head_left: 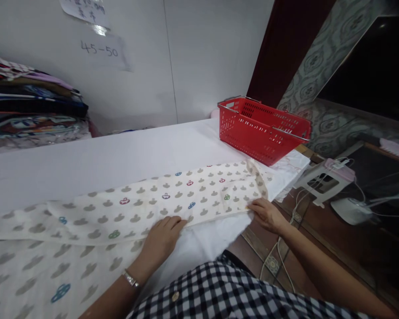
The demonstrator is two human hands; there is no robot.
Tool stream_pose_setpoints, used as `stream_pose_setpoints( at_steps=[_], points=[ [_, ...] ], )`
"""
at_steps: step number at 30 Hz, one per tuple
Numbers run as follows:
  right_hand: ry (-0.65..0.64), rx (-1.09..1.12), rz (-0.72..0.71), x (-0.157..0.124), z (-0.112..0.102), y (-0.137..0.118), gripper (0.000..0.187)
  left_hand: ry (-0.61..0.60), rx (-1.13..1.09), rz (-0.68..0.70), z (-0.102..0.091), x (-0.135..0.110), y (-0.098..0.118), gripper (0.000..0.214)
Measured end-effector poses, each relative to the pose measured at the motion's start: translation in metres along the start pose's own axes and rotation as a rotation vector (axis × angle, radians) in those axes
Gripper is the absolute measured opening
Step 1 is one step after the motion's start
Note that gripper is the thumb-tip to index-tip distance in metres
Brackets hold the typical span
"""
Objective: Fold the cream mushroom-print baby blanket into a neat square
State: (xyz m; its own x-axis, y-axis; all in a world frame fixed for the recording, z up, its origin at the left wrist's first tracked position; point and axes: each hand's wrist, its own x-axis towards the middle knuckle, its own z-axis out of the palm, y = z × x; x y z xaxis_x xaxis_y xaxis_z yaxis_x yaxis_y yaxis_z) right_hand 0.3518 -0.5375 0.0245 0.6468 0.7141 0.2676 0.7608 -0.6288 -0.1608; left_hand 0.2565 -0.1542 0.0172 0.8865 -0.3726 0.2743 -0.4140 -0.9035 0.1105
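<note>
Patterned cloth [173, 195] along the table's [119, 155] near edge.
My left hand [164, 235] lies flat and open on its folded edge; my right hand [267, 215] touches its end near the right edge, pinching or pressing I cannot tell. A red basket [262, 128] stands at the far right corner.

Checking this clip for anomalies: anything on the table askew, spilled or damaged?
Nothing spilled or damaged. The red basket sits askew at the right end of the table. The left hand and right hand rest on the patterned cloth.
</note>
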Motion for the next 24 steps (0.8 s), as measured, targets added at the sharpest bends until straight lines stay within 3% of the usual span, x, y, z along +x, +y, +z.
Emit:
stream_pose_setpoints(
  at_steps=[5,16,24],
  points=[
    [-0.020,-0.019,-0.006,-0.009,-0.002,0.005,0.033,0.114,0.050,-0.027,-0.011,0.005,-0.001,0.036],
    [0.106,-0.200,0.019,-0.032,0.010,0.052,0.039,0.268,0.050,-0.039,-0.031,0.018,-0.011,0.030],
    [0.093,-0.147,0.069,-0.029,0.003,0.047,0.032,0.325,0.057,-0.049,-0.039,0.025,-0.011,0.028]
  ],
)
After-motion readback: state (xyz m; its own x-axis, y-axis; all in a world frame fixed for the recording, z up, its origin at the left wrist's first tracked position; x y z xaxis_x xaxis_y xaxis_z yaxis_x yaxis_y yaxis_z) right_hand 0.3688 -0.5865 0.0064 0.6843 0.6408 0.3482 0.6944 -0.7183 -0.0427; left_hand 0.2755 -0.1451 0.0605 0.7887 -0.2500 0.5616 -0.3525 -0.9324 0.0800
